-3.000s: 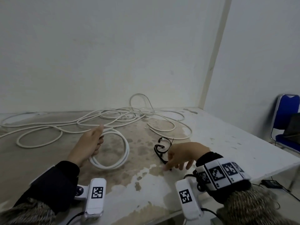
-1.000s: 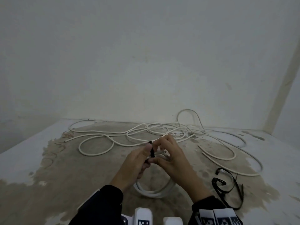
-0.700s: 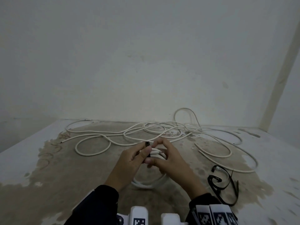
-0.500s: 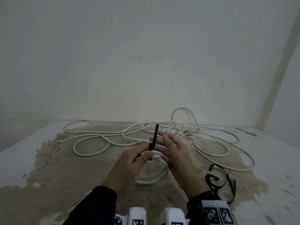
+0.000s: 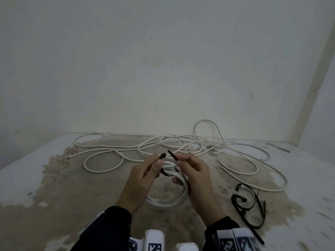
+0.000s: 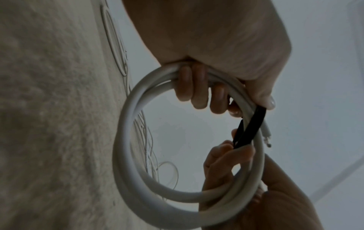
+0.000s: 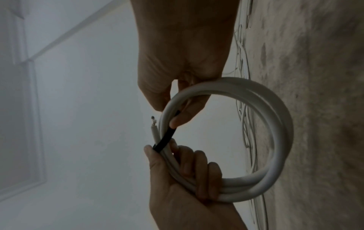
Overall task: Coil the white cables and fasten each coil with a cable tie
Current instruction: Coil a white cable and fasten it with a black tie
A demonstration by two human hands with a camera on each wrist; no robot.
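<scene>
A small white cable coil [image 5: 167,202] hangs between my hands above the stained table [image 5: 54,196]. My left hand [image 5: 154,166] curls its fingers round the coil's top [image 6: 189,80] and pinches one end of a black cable tie [image 5: 162,156]. My right hand [image 5: 183,164] pinches the tie's other end, with the coil resting against its lower fingers. The tie [image 6: 250,129] loops under the coil's strands beside the cable's bare end [image 7: 154,129]. In the right wrist view the tie [image 7: 165,139] crosses the coil [image 7: 275,124] between both hands.
Long loose white cables [image 5: 163,144] sprawl over the far half of the table, up to the wall. Several spare black cable ties [image 5: 248,205] lie on the table to the right of my right hand. Wrist camera mounts sit at the bottom edge.
Earlier my right hand fetched a tie from the pile at the right. Half a second ago the tie stood upright; now it loops under the coil, one end in each hand.
</scene>
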